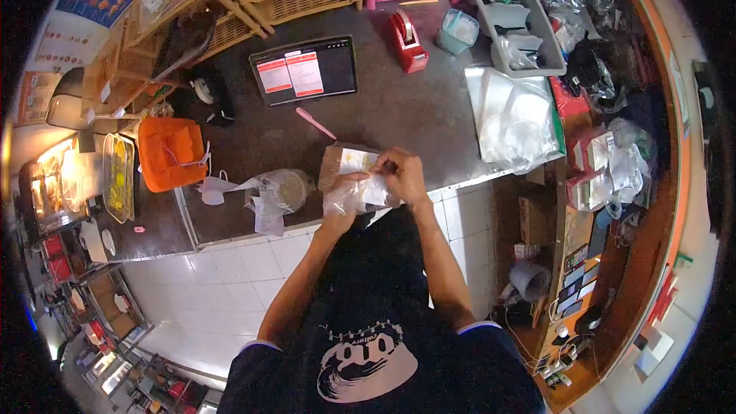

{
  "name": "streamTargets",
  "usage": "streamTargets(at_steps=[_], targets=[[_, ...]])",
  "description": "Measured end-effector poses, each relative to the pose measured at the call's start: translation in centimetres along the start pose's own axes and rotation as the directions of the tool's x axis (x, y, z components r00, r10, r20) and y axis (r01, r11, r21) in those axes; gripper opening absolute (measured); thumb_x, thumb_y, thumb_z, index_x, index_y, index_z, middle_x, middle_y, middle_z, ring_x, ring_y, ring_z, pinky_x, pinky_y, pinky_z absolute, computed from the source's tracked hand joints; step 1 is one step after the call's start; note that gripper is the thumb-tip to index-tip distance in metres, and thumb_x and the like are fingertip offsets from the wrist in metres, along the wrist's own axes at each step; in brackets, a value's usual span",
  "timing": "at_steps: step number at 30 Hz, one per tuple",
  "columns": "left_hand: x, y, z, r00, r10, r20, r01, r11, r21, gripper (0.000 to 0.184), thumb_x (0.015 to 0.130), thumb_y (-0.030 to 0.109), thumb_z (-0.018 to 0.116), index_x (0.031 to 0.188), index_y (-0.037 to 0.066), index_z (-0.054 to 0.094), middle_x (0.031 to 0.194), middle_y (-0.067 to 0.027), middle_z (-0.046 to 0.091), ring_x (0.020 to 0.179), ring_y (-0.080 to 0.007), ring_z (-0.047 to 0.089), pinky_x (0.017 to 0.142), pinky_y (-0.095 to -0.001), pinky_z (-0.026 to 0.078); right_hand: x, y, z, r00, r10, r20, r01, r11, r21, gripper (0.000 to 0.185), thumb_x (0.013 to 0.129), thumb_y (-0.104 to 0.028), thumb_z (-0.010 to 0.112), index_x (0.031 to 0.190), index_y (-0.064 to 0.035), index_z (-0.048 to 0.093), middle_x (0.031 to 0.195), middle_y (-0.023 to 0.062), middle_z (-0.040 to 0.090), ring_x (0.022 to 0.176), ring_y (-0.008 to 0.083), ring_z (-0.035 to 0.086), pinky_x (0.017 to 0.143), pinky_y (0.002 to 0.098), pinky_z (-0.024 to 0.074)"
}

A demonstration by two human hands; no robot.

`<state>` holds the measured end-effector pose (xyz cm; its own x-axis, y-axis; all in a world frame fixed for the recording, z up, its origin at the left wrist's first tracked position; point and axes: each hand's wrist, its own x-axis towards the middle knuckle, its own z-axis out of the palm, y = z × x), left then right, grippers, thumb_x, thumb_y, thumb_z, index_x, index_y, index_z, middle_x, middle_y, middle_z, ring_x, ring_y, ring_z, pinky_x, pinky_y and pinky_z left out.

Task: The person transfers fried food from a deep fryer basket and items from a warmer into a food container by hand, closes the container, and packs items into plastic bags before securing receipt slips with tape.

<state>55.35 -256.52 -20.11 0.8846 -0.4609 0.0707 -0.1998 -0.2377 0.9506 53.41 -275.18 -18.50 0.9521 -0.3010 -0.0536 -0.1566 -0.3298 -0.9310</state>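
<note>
At the counter's front edge, both hands work on a clear plastic bag [346, 202] with a brown package [330, 167] and a white paper slip [357, 159] at it. Whether the package lies fully inside the bag I cannot tell. My left hand [343, 186] grips the bag's near left side, its thumb across the slip. On the right, the fingers of my right hand [403, 174] are pinched together at the bag's edge; the exact grip is partly hidden. Left of the package sits another clear plastic bag with something round in it [287, 188], a paper strip [267, 218] hanging from it.
A pink pen [315, 123] and a tablet [303, 71] lie beyond my hands. Farther right are a red tape dispenser [409, 42], a teal container [458, 31], a grey bin [523, 27] and a stack of clear bags [515, 119]. An orange container [170, 153] stands left.
</note>
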Motion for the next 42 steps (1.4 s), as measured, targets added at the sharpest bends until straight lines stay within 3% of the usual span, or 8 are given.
streamTargets(at_steps=[3, 16, 19, 28, 31, 34, 39, 42], targets=[[-0.2, -0.3, 0.1, 0.993, -0.114, 0.008, 0.114, 0.993, -0.033, 0.025, 0.094, 0.016, 0.047, 0.103, 0.000, 0.064, 0.097, -0.0137, 0.066, 0.091, -0.0246, 0.063, 0.082, -0.0349, 0.048, 1.0, 0.0, 0.3, 0.988, -0.152, -0.005, 0.143, 0.940, -0.311, 0.018, 0.068, -0.001, 0.066, 0.084, -0.0067, 0.061, 0.085, 0.0129, 0.061, 0.078, 0.0366, 0.062, 0.065, 0.0449, 0.0496], [-0.4, 0.4, 0.9, 0.986, -0.142, -0.089, 0.124, 0.975, -0.185, 0.021, 0.096, 0.018, 0.051, 0.101, 0.000, 0.060, 0.102, -0.0161, 0.064, 0.089, -0.0278, 0.063, 0.078, -0.0352, 0.049, 1.8, -1.5, 0.4, 0.977, -0.204, -0.068, 0.182, 0.954, -0.240, 0.031, 0.067, -0.004, 0.067, 0.097, -0.0086, 0.061, 0.093, 0.0118, 0.062, 0.085, 0.0367, 0.063, 0.072, 0.0452, 0.0513], [-0.1, -0.6, 0.8, 0.991, 0.039, -0.130, -0.042, 0.999, -0.022, 0.012, 0.087, 0.013, 0.062, 0.091, 0.002, 0.058, 0.097, -0.0139, 0.063, 0.084, -0.0295, 0.063, 0.073, -0.0348, 0.050, 1.7, -1.8, -1.0, 0.862, -0.215, 0.459, 0.425, 0.798, -0.426, 0.028, 0.071, -0.006, 0.064, 0.099, -0.0074, 0.062, 0.099, 0.0148, 0.061, 0.092, 0.0382, 0.062, 0.079, 0.0462, 0.0523], [-0.7, -0.8, 0.6, 0.995, 0.091, 0.034, -0.097, 0.928, 0.359, 0.020, 0.073, 0.005, 0.076, 0.080, 0.004, 0.057, 0.094, -0.0134, 0.065, 0.083, -0.0270, 0.065, 0.072, -0.0348, 0.052, 3.8, 1.3, 0.4, 0.780, -0.331, 0.532, 0.569, 0.728, -0.382, 0.026, 0.062, -0.008, 0.071, 0.085, -0.0071, 0.058, 0.091, 0.0116, 0.056, 0.090, 0.0321, 0.061, 0.072, 0.0438, 0.0509], [-0.5, 0.9, 0.3, 1.000, 0.004, 0.009, -0.005, 1.000, 0.027, 0.022, 0.068, -0.003, 0.073, 0.085, 0.006, 0.062, 0.101, -0.0150, 0.066, 0.093, -0.0324, 0.065, 0.081, -0.0364, 0.051, 3.9, 0.0, -0.1, 0.847, -0.267, 0.460, 0.471, 0.779, -0.415, 0.027, 0.063, -0.008, 0.071, 0.088, -0.0077, 0.063, 0.088, 0.0099, 0.061, 0.078, 0.0329, 0.064, 0.066, 0.0427, 0.0522], [-1.3, 5.5, -1.5, 0.998, 0.067, 0.001, -0.065, 0.963, 0.260, 0.025, 0.067, -0.005, 0.071, 0.088, 0.006, 0.064, 0.104, -0.0141, 0.065, 0.099, -0.0323, 0.063, 0.083, -0.0380, 0.050, 7.3, -0.1, -3.6, 0.793, -0.182, 0.581, 0.319, 0.937, -0.142, 0.021, 0.069, -0.015, 0.074, 0.087, -0.0046, 0.068, 0.083, 0.0135, 0.067, 0.076, 0.0292, 0.067, 0.067, 0.0386, 0.0531], [-5.2, 12.8, -6.2, 0.897, 0.165, -0.410, 0.047, 0.887, 0.460, 0.026, 0.071, -0.007, 0.062, 0.092, 0.007, 0.066, 0.103, -0.0153, 0.066, 0.092, -0.0299, 0.063, 0.078, -0.0392, 0.051, 16.4, 5.8, -11.9, 0.996, 0.052, -0.069, -0.061, 0.988, -0.145, 0.020, 0.080, -0.020, 0.071, 0.092, -0.0046, 0.070, 0.077, 0.0118, 0.070, 0.074, 0.0202, 0.069, 0.068, 0.0366, 0.0529], [-4.4, 16.0, -2.9, 0.951, 0.188, -0.246, -0.131, 0.964, 0.230, 0.024, 0.072, -0.008, 0.062, 0.091, 0.006, 0.067, 0.095, -0.0127, 0.067, 0.087, -0.0284, 0.064, 0.073, -0.0370, 0.052, 22.9, 12.1, -11.9, 0.928, -0.234, -0.289, 0.156, 0.950, -0.269, 0.034, 0.087, -0.034, 0.067, 0.104, -0.0040, 0.065, 0.080, 0.0103, 0.071, 0.076, 0.0241, 0.068, 0.068, 0.0366, 0.0522]])
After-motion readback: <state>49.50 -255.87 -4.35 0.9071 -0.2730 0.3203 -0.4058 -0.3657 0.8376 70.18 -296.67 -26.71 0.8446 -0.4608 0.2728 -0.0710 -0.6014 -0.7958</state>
